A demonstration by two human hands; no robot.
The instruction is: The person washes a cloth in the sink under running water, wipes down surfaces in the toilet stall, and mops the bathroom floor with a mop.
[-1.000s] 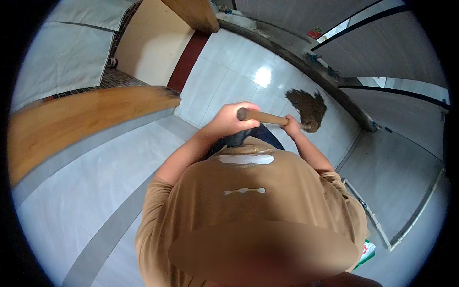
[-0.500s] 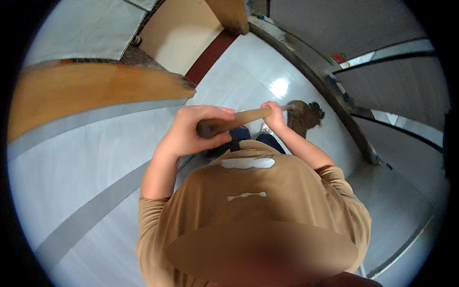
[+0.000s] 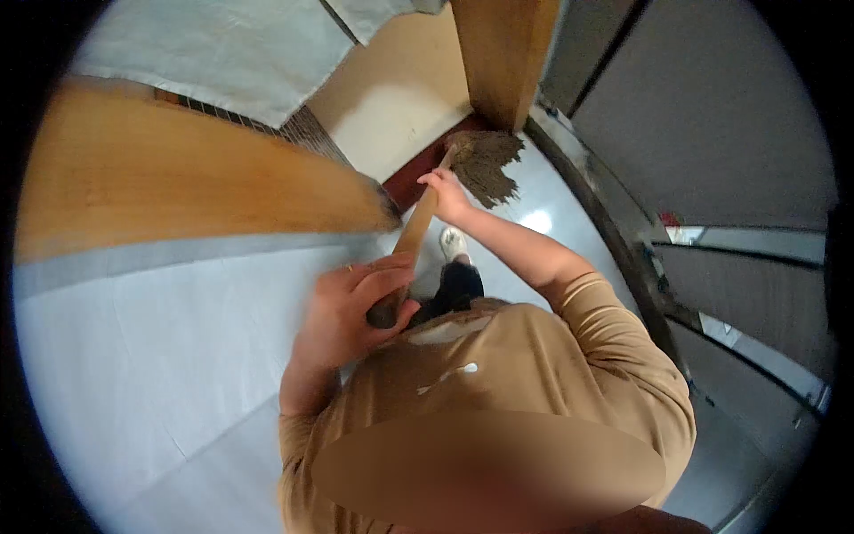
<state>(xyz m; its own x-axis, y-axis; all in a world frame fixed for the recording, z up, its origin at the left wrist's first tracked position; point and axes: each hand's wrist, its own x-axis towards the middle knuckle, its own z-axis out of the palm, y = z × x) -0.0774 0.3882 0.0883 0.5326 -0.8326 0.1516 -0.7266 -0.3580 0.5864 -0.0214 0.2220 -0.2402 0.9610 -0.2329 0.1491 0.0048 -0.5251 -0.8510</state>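
Note:
A mop with a wooden handle (image 3: 415,230) slants away from my body. My left hand (image 3: 351,303), slightly smeared by motion, is wrapped round the top end of the handle close to my waist. Farther down, my right hand (image 3: 447,196) grips the handle with that arm stretched forward. The brown, shaggy mop head (image 3: 489,166) lies spread on the floor at the doorway, partly over the dark red threshold strip (image 3: 407,185). One light-coloured shoe (image 3: 453,242) shows on the floor just below my right hand.
Wooden door frame posts stand at the left (image 3: 213,169) and far side (image 3: 503,62) of the doorway. A pale cloth curtain (image 3: 222,53) hangs at the upper left. Beyond the threshold is a cream floor (image 3: 400,89). Dark grey panels (image 3: 712,133) rise from a ledge (image 3: 587,178) on the right.
The mop head has moved from the right-hand floor leftward and farther away, onto the doorway threshold. My right hand has reached forward and left with the handle; my view has turned somewhat.

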